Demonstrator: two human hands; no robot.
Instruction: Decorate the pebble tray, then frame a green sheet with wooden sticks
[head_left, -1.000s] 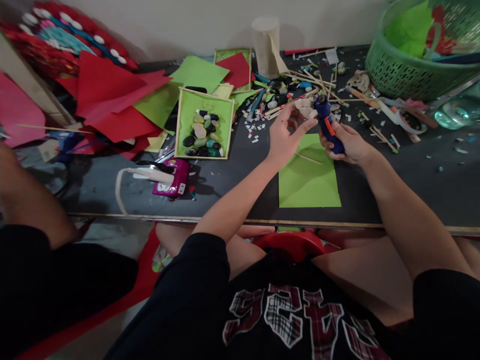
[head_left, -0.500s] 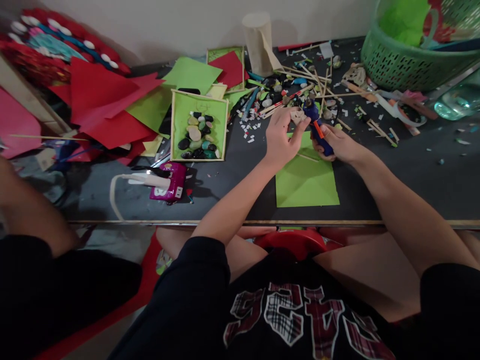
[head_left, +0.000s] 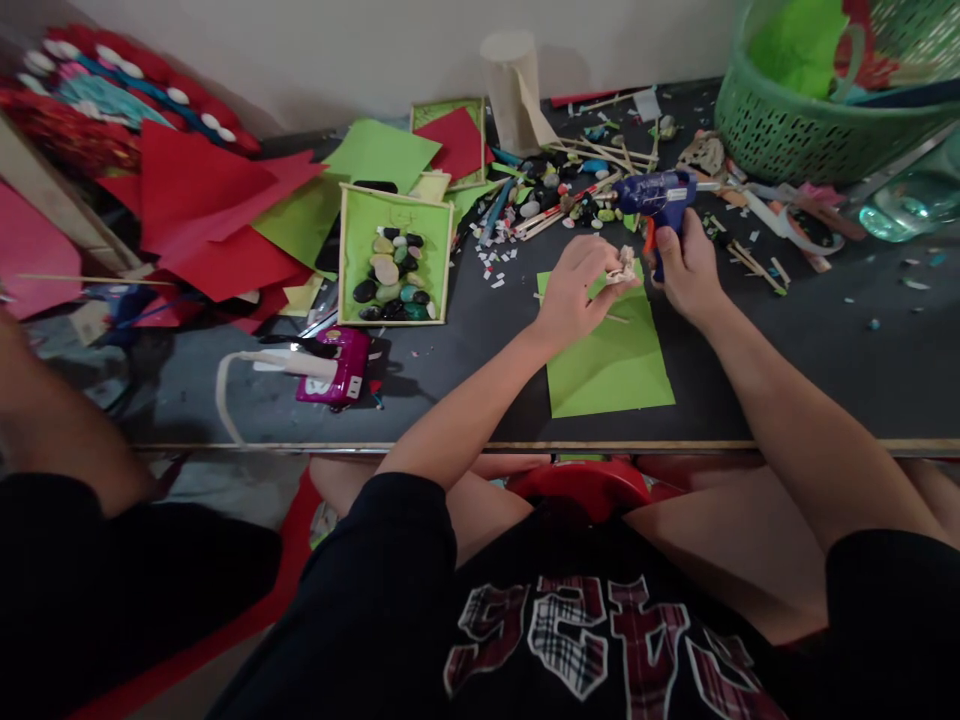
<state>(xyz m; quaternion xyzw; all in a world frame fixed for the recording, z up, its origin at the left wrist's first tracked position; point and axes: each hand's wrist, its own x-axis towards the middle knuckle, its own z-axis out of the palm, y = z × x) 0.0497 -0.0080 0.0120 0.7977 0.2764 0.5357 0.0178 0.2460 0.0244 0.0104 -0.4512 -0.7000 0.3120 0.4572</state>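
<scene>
Two things are held up in the head view, with clock directions taken from the middle of the green paper [head_left: 615, 370]. At twelve o'clock, over the paper's far edge, the left hand [head_left: 574, 285] has thumb and fingertips pinched together on a crumpled beige piece [head_left: 622, 268]. At one o'clock the right hand [head_left: 686, 268] has its fingers wrapped round the handle of a blue glue gun [head_left: 660, 193]; whether the trigger is squeezed I cannot tell. The nozzle points toward nine o'clock, beyond the piece and apart from it, in front of the loose sticks [head_left: 611, 150] and scraps. For good gluing, I would tip the nozzle down to the piece rather than lift the piece to it, and pinch it by its outer edge, since a hot tip could easily catch the thumb. A small dab should be enough; the piece looks light, so it may drag on a glue string. The tray of stones [head_left: 395, 255], at ten o'clock, sits well apart from any drips.
</scene>
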